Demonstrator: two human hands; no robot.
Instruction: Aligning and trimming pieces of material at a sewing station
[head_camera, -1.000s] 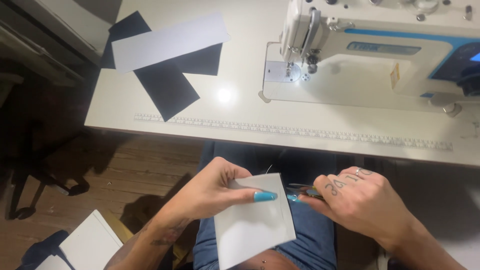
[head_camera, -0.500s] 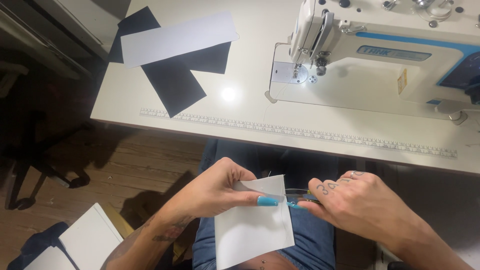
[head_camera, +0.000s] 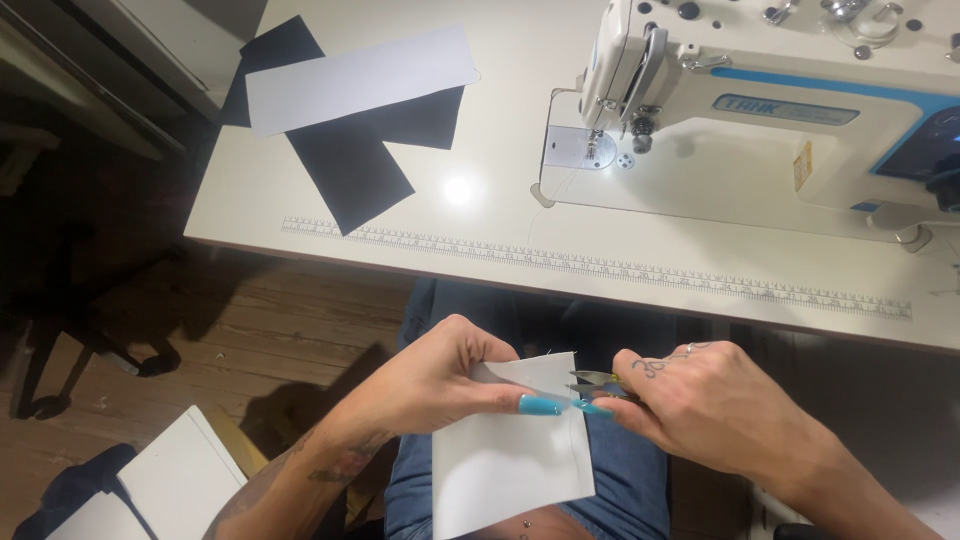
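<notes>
- Down low in the lap: white fabric piece (head_camera: 510, 460), flat over blue jeans (head_camera: 620, 480), top edge lifted toward both hands.
- Left hand (head_camera: 440, 385) pinched shut on the fabric's upper edge, thumb and fingers folded over it, long turquoise nail pointing right.
- Right hand (head_camera: 705, 410) closed around small thread snips (head_camera: 592, 380), blades poking out leftward, right at the fabric's top right corner, just beside the left hand's nail.
- A loose thread standing up off that corner, thin and hard to follow.
- Tattoo marks on the right hand's fingers and on the left forearm.
- Bottom left, on the wooden floor (head_camera: 270, 330): a stack of white pieces (head_camera: 170, 480) lying on something dark, well apart from the hands.
- Further up: pale tabletop (head_camera: 500, 210), its near edge running across the view, a printed ruler strip (head_camera: 600, 265) along it.
- On the tabletop, left: black fabric pieces (head_camera: 350, 165) overlapping, a long white strip (head_camera: 360, 80) laid across them at a slight tilt.
- On the tabletop, right: white sewing machine (head_camera: 760, 90) with a blue band, needle and presser foot over a metal plate (head_camera: 580, 150), nothing under the foot.
- Bright lamp spot on the bare tabletop between the black fabric and the machine.
- Far left edge: dark furniture in shadow, too dim to make out.
</notes>
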